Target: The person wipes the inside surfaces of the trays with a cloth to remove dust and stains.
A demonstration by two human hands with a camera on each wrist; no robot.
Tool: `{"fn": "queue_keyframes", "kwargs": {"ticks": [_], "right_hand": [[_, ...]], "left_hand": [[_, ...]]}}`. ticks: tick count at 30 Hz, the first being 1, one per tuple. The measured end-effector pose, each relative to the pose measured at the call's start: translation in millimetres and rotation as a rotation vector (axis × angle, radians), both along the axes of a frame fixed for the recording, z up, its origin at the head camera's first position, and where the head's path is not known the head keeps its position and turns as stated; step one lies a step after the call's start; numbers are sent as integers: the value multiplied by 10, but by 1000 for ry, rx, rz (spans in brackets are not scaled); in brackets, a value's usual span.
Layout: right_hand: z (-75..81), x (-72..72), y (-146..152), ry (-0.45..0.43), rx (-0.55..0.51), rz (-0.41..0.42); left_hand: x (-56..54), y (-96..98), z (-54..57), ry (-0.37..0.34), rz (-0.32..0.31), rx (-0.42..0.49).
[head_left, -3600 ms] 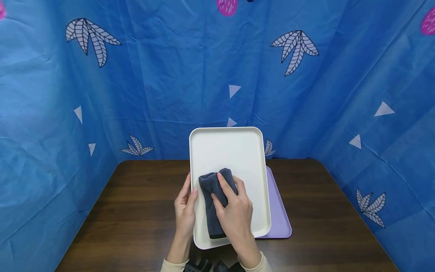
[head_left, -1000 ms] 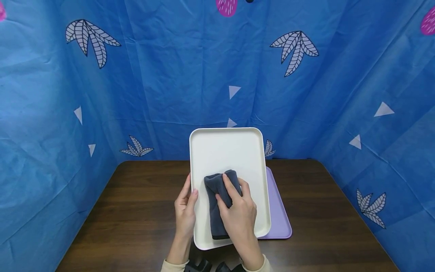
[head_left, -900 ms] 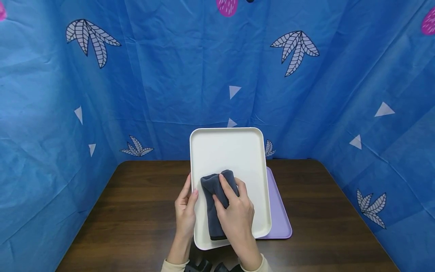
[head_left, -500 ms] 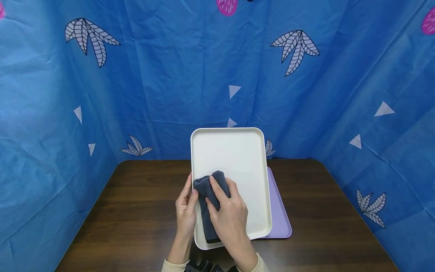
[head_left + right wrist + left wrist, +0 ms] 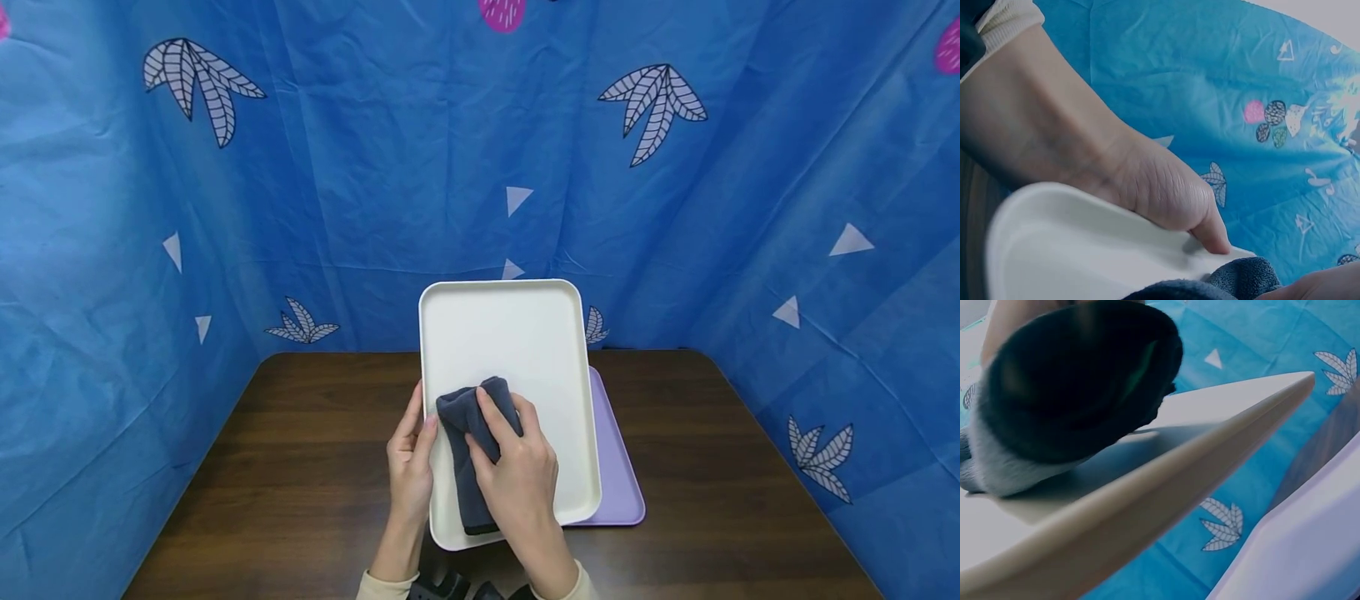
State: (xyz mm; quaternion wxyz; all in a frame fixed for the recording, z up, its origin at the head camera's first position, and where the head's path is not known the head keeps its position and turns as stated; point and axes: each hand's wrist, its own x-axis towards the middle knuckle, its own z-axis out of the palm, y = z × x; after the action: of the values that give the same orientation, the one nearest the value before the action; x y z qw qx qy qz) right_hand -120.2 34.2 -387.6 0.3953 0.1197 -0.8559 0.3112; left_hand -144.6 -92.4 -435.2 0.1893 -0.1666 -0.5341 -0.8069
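A white rectangular tray (image 5: 510,333) is held up at a tilt above the table. My left hand (image 5: 410,475) grips its left edge, thumb on the rim and fingers going behind. On the tray's lower half lies a folded dark grey cloth (image 5: 467,487), pinched and pressed against the surface by my right hand (image 5: 522,475). The cloth (image 5: 1004,475) looms large in the left wrist view, where its near part is dark and blurred. In the right wrist view, the left hand (image 5: 1166,190) holds the tray rim (image 5: 1054,190) beside the cloth.
A purple tray (image 5: 617,479) lies on the brown wooden table (image 5: 300,467), partly hidden behind the white one. Blue patterned curtains (image 5: 420,167) enclose the table at the back and sides. Black wrist gear (image 5: 442,586) shows at the bottom edge.
Over the last second the right hand slid the cloth left to the tray's left rim, then back a little to the right. The left hand and the tray have barely moved.
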Motion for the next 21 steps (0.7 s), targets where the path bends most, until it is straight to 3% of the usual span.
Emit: {"fn": "queue_keyframes", "kwargs": {"ticks": [7,21], "right_hand": [[-19,-15,149,-28,-42,-46],[-67,-48,463,-120,-146,-156]], "left_hand": [[2,-16,-5,9,42,-28],[7,-30,1,8,31,-16]]}}
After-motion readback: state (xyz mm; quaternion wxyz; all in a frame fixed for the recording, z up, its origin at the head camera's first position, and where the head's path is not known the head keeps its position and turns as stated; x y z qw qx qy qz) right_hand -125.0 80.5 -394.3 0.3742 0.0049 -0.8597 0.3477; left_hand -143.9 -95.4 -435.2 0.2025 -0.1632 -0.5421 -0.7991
